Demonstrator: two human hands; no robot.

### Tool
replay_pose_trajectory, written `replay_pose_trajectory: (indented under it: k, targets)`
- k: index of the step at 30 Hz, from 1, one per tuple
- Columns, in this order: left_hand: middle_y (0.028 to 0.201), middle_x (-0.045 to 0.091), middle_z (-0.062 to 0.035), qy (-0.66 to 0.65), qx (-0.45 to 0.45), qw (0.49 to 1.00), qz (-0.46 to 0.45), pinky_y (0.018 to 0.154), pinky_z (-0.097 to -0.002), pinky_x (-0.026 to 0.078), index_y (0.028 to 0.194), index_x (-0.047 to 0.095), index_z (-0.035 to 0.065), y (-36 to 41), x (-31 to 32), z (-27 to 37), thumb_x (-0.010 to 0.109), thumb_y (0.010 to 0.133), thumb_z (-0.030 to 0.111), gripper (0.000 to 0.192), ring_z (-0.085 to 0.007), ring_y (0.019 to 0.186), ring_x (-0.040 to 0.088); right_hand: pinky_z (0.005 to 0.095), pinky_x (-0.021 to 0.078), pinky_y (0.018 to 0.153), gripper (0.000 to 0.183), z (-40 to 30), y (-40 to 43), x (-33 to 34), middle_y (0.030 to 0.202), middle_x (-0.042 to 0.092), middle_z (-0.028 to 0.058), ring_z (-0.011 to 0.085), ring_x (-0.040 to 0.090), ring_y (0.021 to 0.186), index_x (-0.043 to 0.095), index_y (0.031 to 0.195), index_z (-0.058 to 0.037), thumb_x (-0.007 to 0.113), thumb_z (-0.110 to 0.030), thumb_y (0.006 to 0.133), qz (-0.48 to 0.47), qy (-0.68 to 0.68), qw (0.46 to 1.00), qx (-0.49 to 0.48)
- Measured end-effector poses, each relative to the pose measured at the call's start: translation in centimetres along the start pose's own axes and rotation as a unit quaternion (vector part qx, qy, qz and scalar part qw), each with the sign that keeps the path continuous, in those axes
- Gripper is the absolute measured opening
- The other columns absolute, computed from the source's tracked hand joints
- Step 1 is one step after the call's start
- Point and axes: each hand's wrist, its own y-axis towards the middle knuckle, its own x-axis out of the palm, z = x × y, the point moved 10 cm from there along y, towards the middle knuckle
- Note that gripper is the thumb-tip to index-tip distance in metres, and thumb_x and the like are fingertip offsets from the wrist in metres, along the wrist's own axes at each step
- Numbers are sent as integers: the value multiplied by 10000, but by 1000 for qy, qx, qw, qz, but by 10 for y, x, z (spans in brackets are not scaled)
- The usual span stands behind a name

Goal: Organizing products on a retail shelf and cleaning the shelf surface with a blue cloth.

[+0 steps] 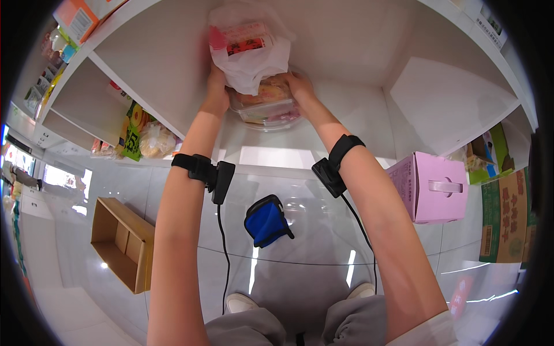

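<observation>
A clear plastic food container (pixel 275 114) with baked-looking food inside sits low in a white shelf compartment (pixel 346 125). Over its far part lies a white plastic bag (pixel 255 65) with red and dark printing. My left hand (pixel 217 93) grips the container's left side, its fingers mostly hidden by the bag. On the other side, my right hand (pixel 300 90) holds the container, thumb over the edge and the other fingers out of sight. Both forearms reach forward into the compartment. A black strap with a small device (pixel 221 181) is on my left forearm, and a similar device (pixel 330 177) is on my right.
A blue cloth pouch (pixel 268 221) with black trim lies on the glossy tile floor. An open cardboard box (pixel 123 244) stands left, a pink carton with a handle (pixel 437 190) right. Packaged food (pixel 153 139) fills a left compartment. Brown-green cartons (pixel 504 216) stand far right. Cables hang from both forearm devices.
</observation>
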Motion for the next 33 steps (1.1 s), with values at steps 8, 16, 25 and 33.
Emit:
replay_pose_trajectory:
  k: [8, 16, 25, 33]
  targets:
    - [1164, 512, -4, -54, 8, 998, 11, 884, -305, 358, 1186, 457, 156, -12, 4, -1, 426, 828, 535, 522, -165, 1090, 444, 368, 405, 865, 511, 7, -5, 35, 1246, 449, 119, 218, 463, 1093, 289, 1333, -87, 471, -228, 877, -156, 233, 959, 43]
    - [1162, 509, -7, -75, 5, 997, -8, 897, -294, 370, 1187, 444, 133, -43, 26, 4, 405, 848, 512, 510, -163, 1083, 460, 348, 424, 886, 382, 4, -14, 13, 1203, 478, 85, 205, 482, 1078, 355, 1278, -75, 348, -119, 898, -152, 232, 961, 11]
    - [1181, 490, -52, -56, -43, 997, 11, 931, -322, 373, 1202, 410, 86, -97, 29, 14, 329, 900, 439, 472, -185, 1095, 459, 296, 366, 893, 404, -15, -78, -17, 1182, 497, 90, 178, 464, 1069, 408, 1251, -28, 450, -172, 876, -107, 219, 970, -21]
    - [1081, 552, -60, -136, -76, 987, -42, 860, -315, 429, 1139, 460, 64, -158, 13, 9, 406, 886, 332, 373, -186, 992, 532, 276, 263, 976, 410, -2, -165, -30, 1253, 445, 60, 154, 396, 1161, 339, 1300, -50, 362, -164, 908, -111, 176, 978, -13]
